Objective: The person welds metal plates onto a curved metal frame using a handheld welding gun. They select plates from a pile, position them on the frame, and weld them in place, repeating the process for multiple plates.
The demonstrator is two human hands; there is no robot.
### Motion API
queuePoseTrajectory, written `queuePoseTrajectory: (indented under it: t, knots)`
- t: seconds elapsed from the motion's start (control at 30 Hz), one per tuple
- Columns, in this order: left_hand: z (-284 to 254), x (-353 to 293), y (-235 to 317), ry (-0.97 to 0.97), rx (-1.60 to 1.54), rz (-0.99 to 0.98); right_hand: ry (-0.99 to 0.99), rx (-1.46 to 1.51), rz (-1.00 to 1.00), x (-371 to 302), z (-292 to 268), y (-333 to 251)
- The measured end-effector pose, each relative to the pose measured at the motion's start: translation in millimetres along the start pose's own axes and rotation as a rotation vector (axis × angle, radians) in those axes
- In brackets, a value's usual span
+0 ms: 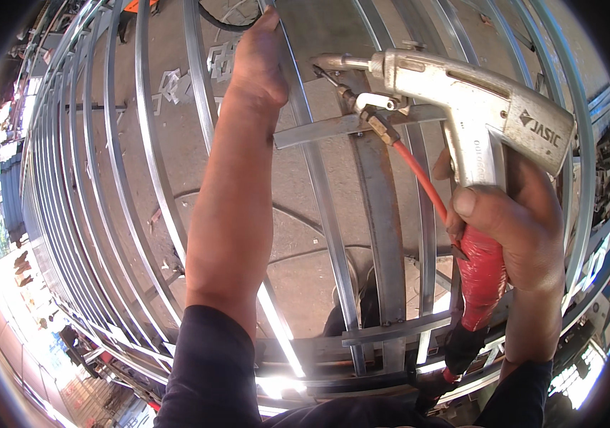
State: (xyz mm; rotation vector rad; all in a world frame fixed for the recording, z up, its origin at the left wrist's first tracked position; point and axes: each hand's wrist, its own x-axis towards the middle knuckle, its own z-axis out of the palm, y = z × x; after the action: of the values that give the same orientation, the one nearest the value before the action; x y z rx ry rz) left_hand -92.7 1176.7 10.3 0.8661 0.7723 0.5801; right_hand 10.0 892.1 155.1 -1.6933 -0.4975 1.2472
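Observation:
My right hand is closed around the grip of a silver handheld welding gun. Its nozzle points left, and a thin wire guide with an orange-red hose runs below it. Under the hand, the gun's lower end is wrapped in red. The nozzle tip is above a short flat metal crosspiece that lies over the long bars. Farther up, my left hand is against a long shiny metal bar. Most of its fingers are hidden, so its hold cannot be made out.
Many parallel metal bars form a wide frame on the left. A darker flat bar runs lengthwise near the middle, with another crosspiece close to me. Beneath, metal offcuts and a dark cable lie on the floor.

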Motion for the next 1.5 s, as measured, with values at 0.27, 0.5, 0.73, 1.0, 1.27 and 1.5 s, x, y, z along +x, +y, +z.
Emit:
queuePoseTrajectory:
  t: [0.27,0.5,0.73,1.0,1.27,1.5]
  knots:
    - [1,-5,2,-0.586,-0.424,-0.081,0.198,-0.053,-0.071,-11,1,-3]
    - [-8,4,-12,-0.322,-0.403,-0.081,0.245,-0.038,-0.038,-13,8,-4]
    - [-10,4,-15,-0.105,-0.277,-0.017,0.351,0.000,-0.121,-22,10,-11]
    - [7,-16,1,-0.030,-0.295,-0.058,0.329,-0.014,-0.152,-31,-15,-17]
    - [-9,-5,6,0.004,-0.082,-0.239,0.397,-0.174,-0.206,-41,10,-45]
    - [-6,1,3,0.074,-0.018,-0.182,0.373,-0.489,-0.253,-47,36,-102]
